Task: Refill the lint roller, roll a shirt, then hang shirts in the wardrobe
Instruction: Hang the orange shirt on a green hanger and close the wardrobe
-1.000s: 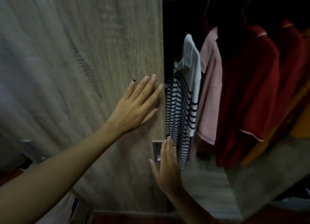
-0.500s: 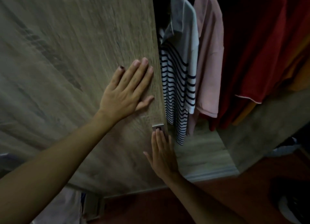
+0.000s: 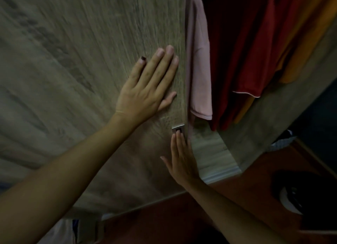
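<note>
Door: wooden wardrobe door (image 3: 91, 79), handle (image 3: 178, 129) at its right edge.
Left hand (image 3: 145, 90): flat on door, fingers straight.
Right hand (image 3: 182, 158): straight fingers touching handle.
Shirts: pink shirt (image 3: 200, 70), red shirt (image 3: 246, 52) hanging right of door.

matt wood-grain door (image 3: 91, 61), metal handle (image 3: 177, 129), cloth shirts (image 3: 200, 61).

Dim rm: reddish-brown floor (image 3: 246, 198), pale baseboard strip (image 3: 221, 175), black-and-white round obj (image 3: 291, 194) at right.
</note>
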A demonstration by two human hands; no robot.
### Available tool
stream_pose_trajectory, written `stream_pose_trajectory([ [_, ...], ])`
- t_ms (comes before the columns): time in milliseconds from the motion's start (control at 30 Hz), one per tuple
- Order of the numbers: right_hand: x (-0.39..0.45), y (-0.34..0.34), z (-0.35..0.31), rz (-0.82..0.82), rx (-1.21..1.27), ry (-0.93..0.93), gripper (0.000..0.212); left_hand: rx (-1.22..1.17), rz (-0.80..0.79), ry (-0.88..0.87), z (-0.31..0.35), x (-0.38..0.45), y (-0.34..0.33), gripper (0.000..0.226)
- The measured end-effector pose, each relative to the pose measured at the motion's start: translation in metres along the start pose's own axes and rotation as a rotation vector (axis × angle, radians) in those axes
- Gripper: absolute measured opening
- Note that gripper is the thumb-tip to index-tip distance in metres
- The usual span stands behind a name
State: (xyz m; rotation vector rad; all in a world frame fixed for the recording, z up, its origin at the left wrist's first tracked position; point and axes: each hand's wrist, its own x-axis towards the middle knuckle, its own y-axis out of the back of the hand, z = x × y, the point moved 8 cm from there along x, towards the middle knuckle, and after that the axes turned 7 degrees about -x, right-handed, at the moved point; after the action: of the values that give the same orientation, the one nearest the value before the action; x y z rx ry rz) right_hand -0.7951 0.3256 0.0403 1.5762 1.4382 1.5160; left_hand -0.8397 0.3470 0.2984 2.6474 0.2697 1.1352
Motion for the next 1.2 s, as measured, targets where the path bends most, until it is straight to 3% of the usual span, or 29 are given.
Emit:
stream_pose_trajectory([
  [267, 0.002, 0.022, 0.086, 0.017, 0.227, -0.248, 0.080, -0.063, -0.005, -0.042, 0.071, 0.078, -0.017, 0.064],
  [500, 0.006, 0.054, 0.180, 0.064, 0.253, -0.394, 0.085, -0.118, 0.002, -0.076, 0.144, 0.155, -0.035, 0.063],
  [833, 0.013, 0.080, 0.311, 0.027, 0.177, -0.396, 0.109, -0.166, 0.008, -0.075, 0.231, 0.248, -0.058, 0.063],
  [1200, 0.018, 0.094, 0.397, 0.044, 0.102, -0.428, 0.119, -0.183, 0.026, -0.079, 0.292, 0.310, -0.075, 0.064],
])
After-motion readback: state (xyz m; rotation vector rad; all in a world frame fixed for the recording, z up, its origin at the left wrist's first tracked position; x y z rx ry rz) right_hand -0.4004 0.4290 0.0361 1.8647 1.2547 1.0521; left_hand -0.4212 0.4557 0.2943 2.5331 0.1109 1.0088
